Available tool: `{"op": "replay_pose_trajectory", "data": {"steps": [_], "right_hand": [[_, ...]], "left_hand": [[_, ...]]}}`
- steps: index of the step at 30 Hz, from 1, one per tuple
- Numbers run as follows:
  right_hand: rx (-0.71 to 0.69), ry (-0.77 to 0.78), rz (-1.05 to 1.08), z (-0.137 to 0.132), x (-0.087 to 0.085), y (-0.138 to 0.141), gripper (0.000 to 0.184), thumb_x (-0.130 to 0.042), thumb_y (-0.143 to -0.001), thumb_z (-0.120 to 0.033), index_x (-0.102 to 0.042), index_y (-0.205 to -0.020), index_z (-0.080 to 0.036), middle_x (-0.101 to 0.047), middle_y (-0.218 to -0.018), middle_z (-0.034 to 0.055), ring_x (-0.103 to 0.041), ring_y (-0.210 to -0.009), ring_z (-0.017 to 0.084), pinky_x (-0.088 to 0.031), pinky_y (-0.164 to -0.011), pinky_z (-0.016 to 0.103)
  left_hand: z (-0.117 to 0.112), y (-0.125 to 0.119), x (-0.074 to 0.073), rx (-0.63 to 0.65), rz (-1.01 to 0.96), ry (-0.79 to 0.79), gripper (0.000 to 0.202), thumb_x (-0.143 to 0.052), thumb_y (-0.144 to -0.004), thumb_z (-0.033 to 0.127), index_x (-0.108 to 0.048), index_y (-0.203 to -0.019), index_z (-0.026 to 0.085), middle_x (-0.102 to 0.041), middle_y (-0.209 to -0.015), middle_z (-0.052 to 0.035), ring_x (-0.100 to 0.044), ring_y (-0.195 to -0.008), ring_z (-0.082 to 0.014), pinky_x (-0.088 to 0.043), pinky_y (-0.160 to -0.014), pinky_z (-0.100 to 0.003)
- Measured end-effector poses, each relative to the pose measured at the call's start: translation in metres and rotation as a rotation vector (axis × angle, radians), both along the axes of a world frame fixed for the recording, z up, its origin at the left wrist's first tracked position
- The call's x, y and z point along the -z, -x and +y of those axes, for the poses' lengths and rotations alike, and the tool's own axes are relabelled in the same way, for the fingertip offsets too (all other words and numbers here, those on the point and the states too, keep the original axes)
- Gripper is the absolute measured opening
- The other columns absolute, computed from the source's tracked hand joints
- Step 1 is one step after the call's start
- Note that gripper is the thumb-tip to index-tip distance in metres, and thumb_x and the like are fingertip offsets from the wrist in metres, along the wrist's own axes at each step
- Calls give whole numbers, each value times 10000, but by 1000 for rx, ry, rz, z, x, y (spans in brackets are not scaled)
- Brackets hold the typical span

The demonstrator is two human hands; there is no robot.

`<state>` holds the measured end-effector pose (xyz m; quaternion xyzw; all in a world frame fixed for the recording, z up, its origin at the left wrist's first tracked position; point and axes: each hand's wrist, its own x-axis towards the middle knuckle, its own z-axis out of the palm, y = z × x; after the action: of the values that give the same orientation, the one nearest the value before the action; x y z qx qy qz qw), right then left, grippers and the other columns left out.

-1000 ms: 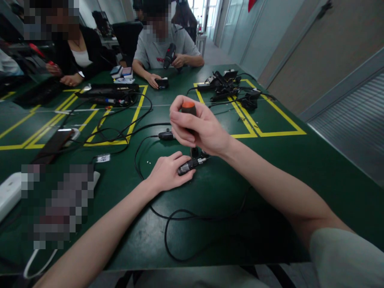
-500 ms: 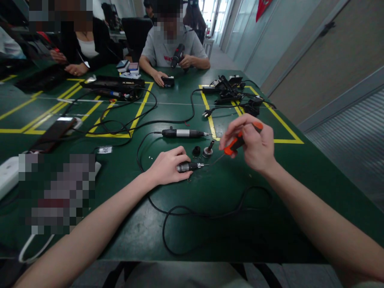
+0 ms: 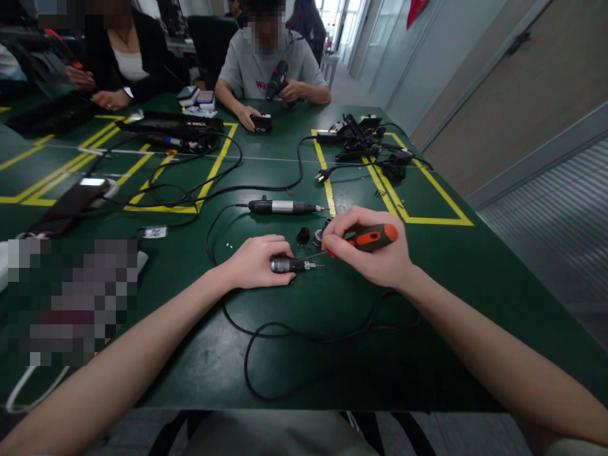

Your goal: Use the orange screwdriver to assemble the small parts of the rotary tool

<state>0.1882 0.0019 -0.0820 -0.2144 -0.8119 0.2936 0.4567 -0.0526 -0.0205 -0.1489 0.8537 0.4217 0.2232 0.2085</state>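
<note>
My left hand [image 3: 259, 261] lies on the green table, its fingers closed round a short black and grey electric screwdriver head [image 3: 287, 265] whose thin bit points right. In my right hand [image 3: 368, 244] is a screwdriver [image 3: 380, 236] with an orange and black handle. Its slim shaft reaches left toward the front part of the held tool; whether the tip touches it I cannot tell. Just behind lie a small black cap [image 3: 303, 236] and a round metal part [image 3: 318, 238], partly hidden by my right fingers. A whole electric screwdriver [image 3: 285, 207] with a silver band lies further back.
A black cable [image 3: 266, 326] loops over the table in front of my hands. Dark parts and a plug [image 3: 323, 176] lie at the back right. At left are a phone [image 3: 71, 206] and a power strip. Across the table a person holds a power drill [image 3: 278, 81].
My right hand has moved left and lower, and its screwdriver has tilted from steep to nearly level, its shaft now closer to the held tool. My left hand keeps its hold.
</note>
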Motion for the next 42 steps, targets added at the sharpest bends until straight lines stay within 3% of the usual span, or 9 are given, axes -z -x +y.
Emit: {"op": "replay_pose_trajectory", "data": {"steps": [15, 25, 42], "right_hand": [[-112, 10, -56, 2, -3, 2, 199, -694, -926, -205, -612, -745, -196, -689, -668, 5, -664, -629, 153, -528, -621, 287], [-155, -244, -327, -7, -17, -3, 176, -624, -944, -181, -583, -773, -196, -643, -650, -21, -540, -547, 98, -418, -563, 220], [-158, -285, -348, -7, -17, -4, 223, -598, -885, -130, -508, -701, -218, -602, -603, -27, -526, -500, 103, -401, -533, 235]], "left_hand": [[0, 1, 1, 10, -37, 16, 195, -746, -819, 364, -701, -900, 191, -656, -851, 4, -637, -777, -146, -454, -712, -255], [0, 2, 0, 1, -27, 15, 178, -730, -816, 347, -690, -878, 185, -652, -832, -2, -616, -750, -143, -442, -686, -252], [-1, 1, -2, -12, 2, 32, 193, -712, -820, 368, -681, -882, 188, -664, -858, -7, -631, -771, -155, -455, -707, -265]]}}
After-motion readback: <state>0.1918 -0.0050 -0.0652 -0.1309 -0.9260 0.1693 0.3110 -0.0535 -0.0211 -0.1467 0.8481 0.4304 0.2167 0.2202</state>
